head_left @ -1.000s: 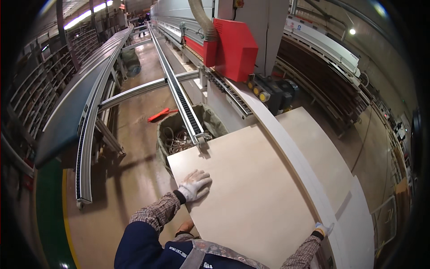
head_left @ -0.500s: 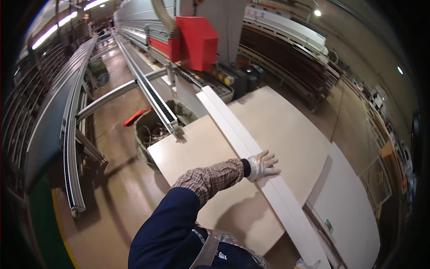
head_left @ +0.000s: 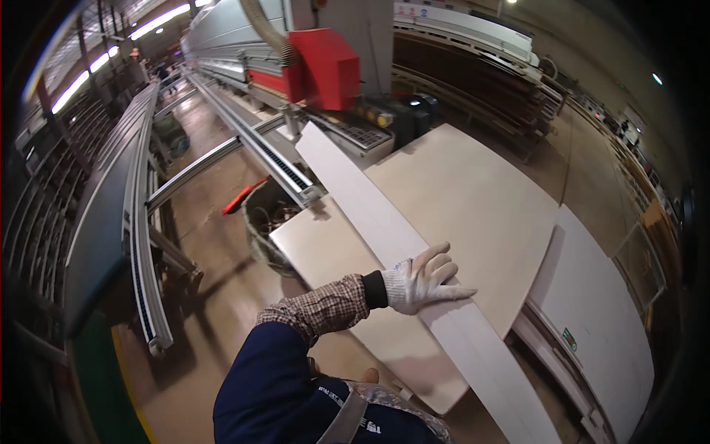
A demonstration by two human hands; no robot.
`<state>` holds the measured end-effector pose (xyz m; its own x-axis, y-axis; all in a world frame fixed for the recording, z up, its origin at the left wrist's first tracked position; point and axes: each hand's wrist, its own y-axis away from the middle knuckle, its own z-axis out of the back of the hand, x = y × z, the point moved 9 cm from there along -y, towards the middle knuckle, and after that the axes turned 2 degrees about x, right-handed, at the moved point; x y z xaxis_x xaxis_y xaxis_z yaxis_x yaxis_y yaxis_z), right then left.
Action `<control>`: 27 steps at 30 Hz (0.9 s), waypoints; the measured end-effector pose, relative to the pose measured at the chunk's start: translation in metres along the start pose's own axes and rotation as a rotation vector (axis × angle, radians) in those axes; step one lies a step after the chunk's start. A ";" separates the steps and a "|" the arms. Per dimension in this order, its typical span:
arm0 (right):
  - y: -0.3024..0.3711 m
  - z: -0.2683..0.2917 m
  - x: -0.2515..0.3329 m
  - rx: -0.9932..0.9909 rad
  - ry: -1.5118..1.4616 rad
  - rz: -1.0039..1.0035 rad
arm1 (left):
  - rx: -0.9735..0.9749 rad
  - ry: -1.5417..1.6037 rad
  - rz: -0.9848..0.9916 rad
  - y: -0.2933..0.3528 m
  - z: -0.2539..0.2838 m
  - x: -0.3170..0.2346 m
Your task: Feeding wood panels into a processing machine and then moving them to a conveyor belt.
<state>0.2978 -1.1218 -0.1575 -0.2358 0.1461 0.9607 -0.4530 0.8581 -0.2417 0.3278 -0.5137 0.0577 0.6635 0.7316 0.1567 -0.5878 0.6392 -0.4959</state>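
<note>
**A:** What fills the view, biggest first?

**B:** A long grey machine line [head_left: 222, 44] of smooth sheet metal with a boxy red housing [head_left: 325, 66] and a ribbed hose curving into it. A narrow roller conveyor rail [head_left: 274, 159] runs out from it. Below that lies a stack of broad, pale beige boards [head_left: 473, 200], flat and matte, with square corners. To the right sits a separate white panel [head_left: 606, 311], smooth and slightly glossy.

**A:** And across the beige stack?

**B:** A long, narrow white strip [head_left: 370, 214], thin and straight-edged, lying diagonally on the top board from near the machine down toward the lower edge of the view.

**A:** The hands?

**B:** The left hand [head_left: 421, 280], in a white knitted glove with a dark cuff, rests flat on the strip, fingers spread and extended, gripping nothing, only pressing on the surface. The sleeve is checked fabric under a dark blue jacket. The right hand is out of sight.

**A:** Anything smaller?

**B:** A round bin [head_left: 270, 222] of tangled offcuts beside the stack, below the rail's end.
</note>
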 end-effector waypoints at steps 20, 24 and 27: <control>0.369 0.020 0.225 0.570 -0.344 0.365 | -0.277 -0.817 0.833 0.613 0.423 -0.304; 0.500 0.002 0.262 0.817 -0.385 0.439 | -0.240 -0.991 1.009 0.751 0.485 -0.394; 0.602 -0.030 0.261 1.053 -0.662 -0.098 | -0.223 -1.135 1.107 0.826 0.485 -0.458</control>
<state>-0.0108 -0.5522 -0.0479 -0.4107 -0.4342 0.8017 -0.8891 -0.0042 -0.4577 -0.6858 -0.2058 -0.0092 -0.7550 0.6436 0.1256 -0.3794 -0.2725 -0.8842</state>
